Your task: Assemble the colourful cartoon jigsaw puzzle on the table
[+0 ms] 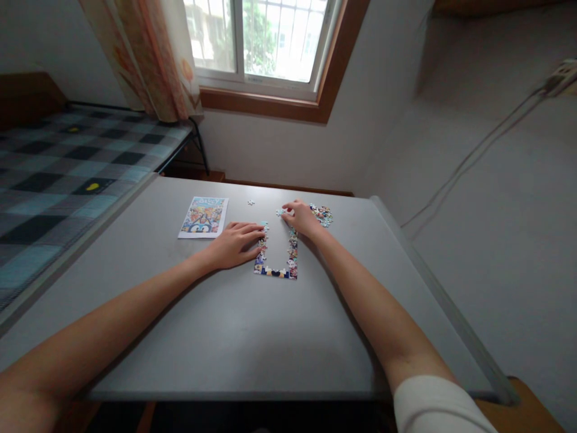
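Note:
A partly joined jigsaw puzzle border (276, 273) lies on the grey table, with left, right and near sides showing and a bare middle. My left hand (237, 245) lies flat, its fingers apart and their tips on the left side of the border. At the far right corner of the border, my right hand (303, 218) has thumb and index finger at a pale blue jigsaw piece (280, 212), gripping its edge. Just right of that hand is a pile of loose jigsaw pieces (323, 214). A single jigsaw piece (251, 202) lies farther back.
A printed picture sheet (204, 218) lies on the table (216, 337) left of the puzzle. Beyond the table's left edge stands a bed with a checked cover (112, 159). A window (279, 42) and curtain (148, 54) are behind; a cable (469, 159) hangs along the right wall.

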`<state>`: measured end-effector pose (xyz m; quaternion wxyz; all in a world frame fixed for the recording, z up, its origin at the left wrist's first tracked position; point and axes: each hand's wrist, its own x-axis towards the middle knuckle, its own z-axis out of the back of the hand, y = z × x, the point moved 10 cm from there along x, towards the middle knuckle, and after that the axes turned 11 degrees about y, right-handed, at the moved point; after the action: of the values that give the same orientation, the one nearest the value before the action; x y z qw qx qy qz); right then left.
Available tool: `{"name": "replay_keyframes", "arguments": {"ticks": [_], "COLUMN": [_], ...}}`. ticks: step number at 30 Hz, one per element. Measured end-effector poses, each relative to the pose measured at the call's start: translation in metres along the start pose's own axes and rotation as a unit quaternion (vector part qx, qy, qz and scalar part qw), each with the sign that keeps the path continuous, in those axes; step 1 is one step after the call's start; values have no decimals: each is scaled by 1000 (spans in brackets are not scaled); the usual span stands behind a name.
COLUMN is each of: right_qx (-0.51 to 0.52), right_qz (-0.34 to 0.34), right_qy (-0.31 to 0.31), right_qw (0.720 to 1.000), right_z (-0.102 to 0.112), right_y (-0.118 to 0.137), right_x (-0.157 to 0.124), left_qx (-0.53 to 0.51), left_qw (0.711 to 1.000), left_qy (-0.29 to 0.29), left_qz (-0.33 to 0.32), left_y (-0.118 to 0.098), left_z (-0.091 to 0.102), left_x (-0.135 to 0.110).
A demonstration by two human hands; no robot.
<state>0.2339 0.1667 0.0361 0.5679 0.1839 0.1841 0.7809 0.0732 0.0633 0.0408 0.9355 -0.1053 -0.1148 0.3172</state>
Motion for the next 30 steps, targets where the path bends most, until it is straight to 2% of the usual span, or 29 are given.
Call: {"name": "replay_keyframes", "arguments": {"ticks": [7, 13, 17, 25, 30], "right_qx": [-53, -55, -55, -90, -68], "right_qz": [-3, 4, 3, -14, 18], "right_qy": [2, -12, -36, -26, -17], "right_qw": [999, 998, 998, 995, 997], "right_z": [-4, -1, 4, -1, -7], "right_y": [0, -2, 5, 22, 20], "right_x": [5, 4, 3, -1, -5], "left_qx": [-6, 6, 8, 6, 19], "left_qw": [1000, 1000, 1000, 1000, 1000], "left_qy": [-6, -8, -7, -5, -8], "left_qz": [-3, -3, -3, -4, -6], "left_y": [-3, -3, -2, 0, -1], "left_z": [3, 4, 3, 1, 1], "left_x": [-1, 0, -1, -1, -1]}}
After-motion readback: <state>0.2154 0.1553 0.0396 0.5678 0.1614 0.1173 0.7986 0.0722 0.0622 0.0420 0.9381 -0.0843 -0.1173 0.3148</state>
